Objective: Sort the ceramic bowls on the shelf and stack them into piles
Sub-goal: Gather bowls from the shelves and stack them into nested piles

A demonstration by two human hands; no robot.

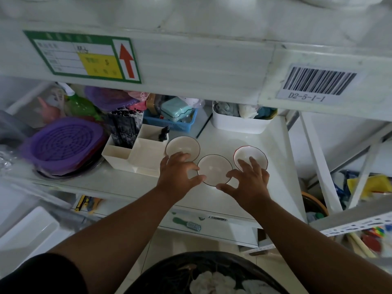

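The white shelf (244,132) carried everything. Taking the middle bowl (214,169) as my landmark: the purple strainer (63,145) sat far to its left, the white bin (239,124) of cloths stood behind it to the right, the cream organizer (135,153) stood just left and a little behind, and the blue basket (176,124) lay behind that.

The middle bowl, white with a thin dark rim, sat upright near the front edge. The left bowl (182,145) stood just behind and left of it, the scalloped red-rimmed bowl (252,155) just to its right; none were stacked.

My left hand (176,175) was spread wide on the landmark's left, fingers over the left bowl's near edge. My right hand (248,183) was spread on its right, fingers over the scalloped bowl. Whether either thumb touched the rim, I could not tell; neither hand held anything.
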